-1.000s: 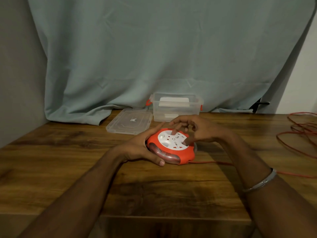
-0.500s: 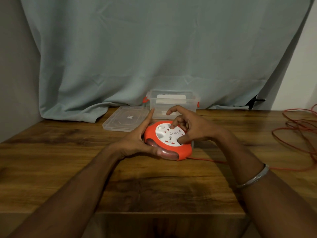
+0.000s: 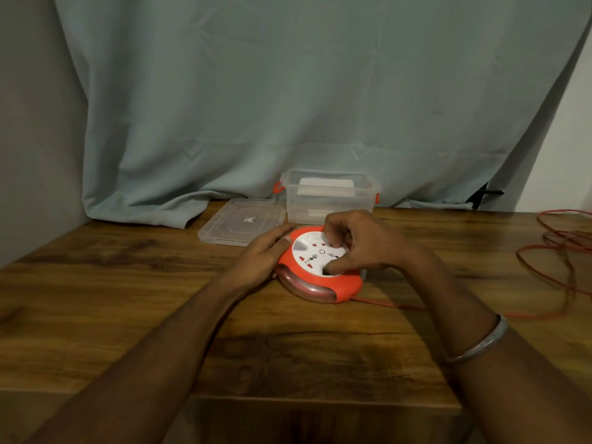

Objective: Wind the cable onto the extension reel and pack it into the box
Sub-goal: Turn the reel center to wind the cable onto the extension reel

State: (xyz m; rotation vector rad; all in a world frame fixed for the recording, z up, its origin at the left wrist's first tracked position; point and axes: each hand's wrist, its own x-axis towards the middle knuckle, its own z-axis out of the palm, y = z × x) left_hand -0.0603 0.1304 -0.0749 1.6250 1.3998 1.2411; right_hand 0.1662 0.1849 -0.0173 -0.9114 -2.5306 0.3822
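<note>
Two hands work the extension reel (image 3: 318, 270) at mid tabletop (image 3: 128, 302): left hand (image 3: 264, 256) braces its rim, right hand (image 3: 358, 243) fingers (image 3: 333, 241) curl on the white face. Much cable (image 3: 557, 251) lies loose far right; fast winding may snag it.

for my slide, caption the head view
Left hand steadies the reel; right hand turns its top.

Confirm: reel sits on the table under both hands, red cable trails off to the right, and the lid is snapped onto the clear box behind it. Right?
One thing is off: the lid is not on the clear box. The head view shows it lying flat on the table to the left of the open box. The reel is under both hands, and the red cable trails right.
</note>
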